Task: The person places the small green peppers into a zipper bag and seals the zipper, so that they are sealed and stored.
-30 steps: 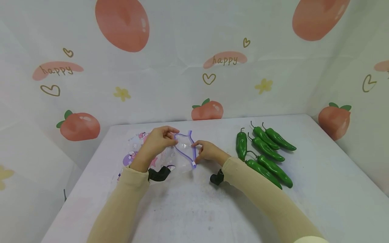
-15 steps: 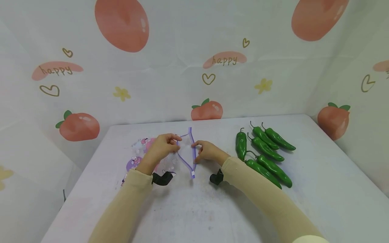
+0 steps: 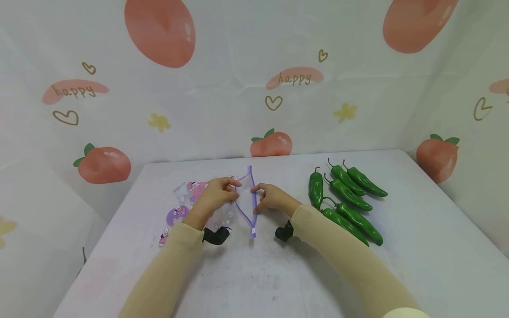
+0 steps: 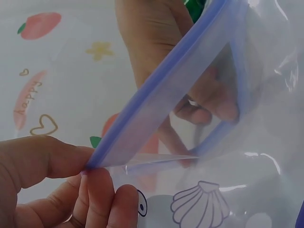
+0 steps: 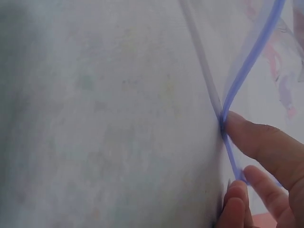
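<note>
A clear zip-top bag point(image 3: 176, 215) with pink and purple cartoon prints stretches out at the table's left-middle. Its purple zip edge point(image 3: 254, 201) faces right, and the mouth gapes in a narrow diamond. A small white slider point(image 3: 253, 230) sits at the near end of the zip. My left hand point(image 3: 216, 194) pinches one lip of the mouth; in the left wrist view thumb and fingers of that hand point(image 4: 52, 175) grip the purple strip point(image 4: 142, 104). With thumb and fingers, my right hand point(image 3: 274, 198) holds the opposite lip, seen closely in the right wrist view at the zip strip point(image 5: 251, 57).
Several green chili peppers point(image 3: 350, 198) lie to the right, beyond my right forearm. The white table point(image 3: 238, 282) ends at a printed backdrop point(image 3: 222, 88). Black camera mounts point(image 3: 216, 236) stick out under both wrists.
My left hand has shifted right and a little nearer to me with its lip of the bag. The mouth looks narrower and longer, and the slider end has come nearer. My right hand stays put.
</note>
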